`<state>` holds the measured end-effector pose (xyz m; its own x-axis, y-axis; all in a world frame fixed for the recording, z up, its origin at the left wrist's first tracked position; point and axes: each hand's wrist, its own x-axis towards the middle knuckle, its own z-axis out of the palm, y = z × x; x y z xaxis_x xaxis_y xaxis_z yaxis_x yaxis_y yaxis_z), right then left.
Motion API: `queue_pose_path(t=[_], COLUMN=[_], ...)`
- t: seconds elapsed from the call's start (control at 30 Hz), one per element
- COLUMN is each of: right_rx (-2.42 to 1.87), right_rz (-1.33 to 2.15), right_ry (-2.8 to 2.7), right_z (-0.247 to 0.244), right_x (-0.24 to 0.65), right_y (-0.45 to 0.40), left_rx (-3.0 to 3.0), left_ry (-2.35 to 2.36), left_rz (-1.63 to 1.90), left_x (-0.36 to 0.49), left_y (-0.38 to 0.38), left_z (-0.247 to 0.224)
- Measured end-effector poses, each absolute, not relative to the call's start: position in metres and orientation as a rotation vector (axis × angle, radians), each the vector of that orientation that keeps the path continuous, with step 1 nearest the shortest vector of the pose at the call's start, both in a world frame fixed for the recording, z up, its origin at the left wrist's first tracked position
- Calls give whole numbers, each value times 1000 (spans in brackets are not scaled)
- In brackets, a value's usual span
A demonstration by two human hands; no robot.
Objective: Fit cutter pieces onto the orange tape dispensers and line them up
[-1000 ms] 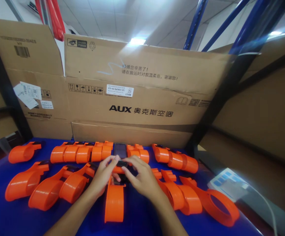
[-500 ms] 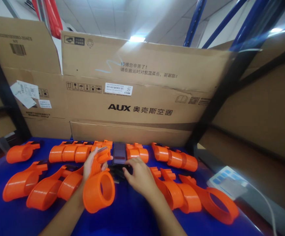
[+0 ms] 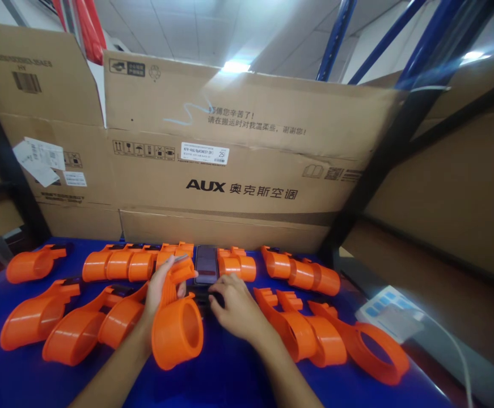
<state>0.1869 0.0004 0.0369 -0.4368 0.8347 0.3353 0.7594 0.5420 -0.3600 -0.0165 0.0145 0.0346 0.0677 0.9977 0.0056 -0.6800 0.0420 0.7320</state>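
Observation:
My left hand (image 3: 158, 289) is wrapped round the upper, narrow end of an orange plastic part (image 3: 177, 331), whose wide ring hangs toward me. My right hand (image 3: 232, 300) is at the middle of the blue table, its fingers bent down over some small black pieces (image 3: 202, 297); whether it grips one is hidden. Just beyond my hands lies a dark phone-like device (image 3: 206, 264). Similar orange parts lie in two rows on both sides, such as one at the left (image 3: 34, 320) and a pair of rings (image 3: 325, 340) at the right.
A large cardboard panel (image 3: 229, 221) stands behind the blue table (image 3: 212, 379). On the right, a white and blue box (image 3: 389, 311) with a pale cable (image 3: 453, 340) lies beside a grey surface. Dark posts rise at both sides.
The orange part in my left hand has shifted slightly right and turned. My right hand has moved slightly left, its fingers now more curled over the black pieces.

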Motion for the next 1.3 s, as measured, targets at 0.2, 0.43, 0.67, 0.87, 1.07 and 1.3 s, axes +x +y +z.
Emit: queue_pose_path(t=[0.2, 0.43, 0.67, 0.87, 1.07, 1.3], right_rx=[-1211, -975, -985, -1022, -1032, -971], right_rz=[255, 673, 773, 727, 700, 765], right_ry=[-1988, -1806, -1536, -1481, -1466, -1423], right_z=[48, 56, 53, 59, 60, 55], right_x=[189, 178, 178, 180, 180, 181], right_y=[2, -6, -2, -4, -5, -3], left_rx=[973, 1138, 1206, 1143, 1142, 1174], left_ry=[787, 786, 714, 755, 776, 818], left_rz=[1435, 1288, 1251, 1290, 1315, 1389], left_x=[-4, 13, 11, 13, 14, 10], left_y=[12, 2, 0, -4, -4, -7], left_z=[34, 23, 23, 27, 28, 33])
